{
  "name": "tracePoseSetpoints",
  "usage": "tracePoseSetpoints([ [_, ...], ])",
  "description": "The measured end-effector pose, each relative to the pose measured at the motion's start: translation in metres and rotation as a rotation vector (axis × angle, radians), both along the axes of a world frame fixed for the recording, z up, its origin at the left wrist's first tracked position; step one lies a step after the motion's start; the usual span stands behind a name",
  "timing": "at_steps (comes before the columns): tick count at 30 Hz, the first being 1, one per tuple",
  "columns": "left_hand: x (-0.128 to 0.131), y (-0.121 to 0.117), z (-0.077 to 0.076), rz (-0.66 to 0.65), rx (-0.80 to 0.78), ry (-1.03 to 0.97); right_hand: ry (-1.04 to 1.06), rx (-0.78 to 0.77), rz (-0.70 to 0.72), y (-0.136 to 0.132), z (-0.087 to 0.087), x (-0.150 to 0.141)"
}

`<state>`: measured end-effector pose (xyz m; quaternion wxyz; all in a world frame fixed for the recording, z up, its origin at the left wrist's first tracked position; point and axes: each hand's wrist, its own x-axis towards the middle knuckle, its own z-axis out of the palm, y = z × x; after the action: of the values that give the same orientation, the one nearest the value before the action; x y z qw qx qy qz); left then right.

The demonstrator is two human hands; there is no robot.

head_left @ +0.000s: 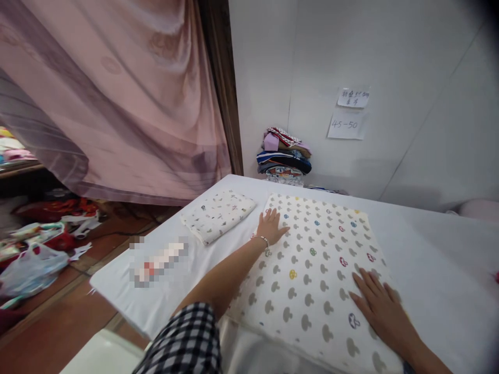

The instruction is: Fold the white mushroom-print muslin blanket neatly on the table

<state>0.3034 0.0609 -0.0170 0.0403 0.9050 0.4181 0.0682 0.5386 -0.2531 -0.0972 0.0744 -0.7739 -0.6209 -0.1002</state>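
Observation:
A cream cloth printed with grey and coloured mouse-head shapes (312, 254) lies spread flat on the white table (429, 249). My left hand (271, 226) rests flat near the cloth's far left corner, fingers stretched out, with a bracelet on the wrist. My right hand (380, 306) lies flat on the cloth's near right part, fingers spread. Neither hand holds anything. To the left of the spread cloth sits a folded white patterned cloth (218, 214).
A pile of folded clothes (284, 156) stands at the table's back against the white wall, below two paper notes (348, 124). A pink curtain (117, 93) hangs to the left. Bags and clutter (35, 249) lie on the floor at the left.

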Motion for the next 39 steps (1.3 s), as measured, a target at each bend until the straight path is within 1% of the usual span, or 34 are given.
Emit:
tracePoseSetpoints([
  [2, 0.006, 0.018, -0.005, 0.062, -0.07, 0.039, -0.004, 0.014, 0.013, -0.001, -0.004, 0.002],
  [5, -0.001, 0.039, -0.018, 0.194, -0.197, 0.058, 0.01, 0.023, 0.02, 0.0, -0.007, 0.003],
  [8, -0.009, 0.046, -0.027, 0.198, -0.193, 0.035, 0.049, -0.005, -0.011, 0.002, -0.003, -0.001],
  [11, -0.009, 0.046, -0.028, 0.198, -0.165, 0.031, 0.128, -0.097, -0.065, 0.005, 0.013, -0.007],
  [14, -0.005, 0.045, -0.025, 0.2, -0.144, 0.037, 0.241, -0.221, -0.127, 0.014, 0.038, -0.008],
  [16, -0.003, 0.044, -0.023, 0.198, -0.114, 0.038, 0.291, -0.254, -0.157, 0.028, 0.057, -0.006],
  [18, -0.002, 0.044, -0.023, 0.202, -0.098, 0.04, 0.3, -0.226, -0.147, 0.052, 0.074, -0.003],
  [20, -0.002, 0.045, -0.023, 0.211, -0.102, 0.046, 0.286, -0.175, -0.112, 0.083, 0.088, 0.004],
  [22, -0.002, 0.045, -0.023, 0.221, -0.105, 0.049, 0.266, -0.131, -0.104, 0.117, 0.096, 0.016],
  [24, -0.002, 0.045, -0.023, 0.224, -0.103, 0.044, 0.231, -0.093, -0.13, 0.146, 0.096, 0.034],
  [26, -0.003, 0.045, -0.023, 0.223, -0.106, 0.041, 0.199, -0.098, -0.188, 0.165, 0.089, 0.056],
  [29, -0.003, 0.046, -0.023, 0.223, -0.115, 0.045, 0.2, -0.179, -0.279, 0.174, 0.07, 0.086],
  [32, -0.003, 0.047, -0.025, 0.224, -0.11, 0.041, 0.203, -0.199, -0.293, 0.176, 0.056, 0.102],
  [34, -0.002, 0.048, -0.028, 0.221, -0.097, 0.032, 0.191, -0.195, -0.314, 0.182, 0.053, 0.106],
  [39, -0.003, 0.049, -0.029, 0.22, -0.075, 0.032, 0.152, -0.141, -0.353, 0.209, 0.055, 0.124],
])
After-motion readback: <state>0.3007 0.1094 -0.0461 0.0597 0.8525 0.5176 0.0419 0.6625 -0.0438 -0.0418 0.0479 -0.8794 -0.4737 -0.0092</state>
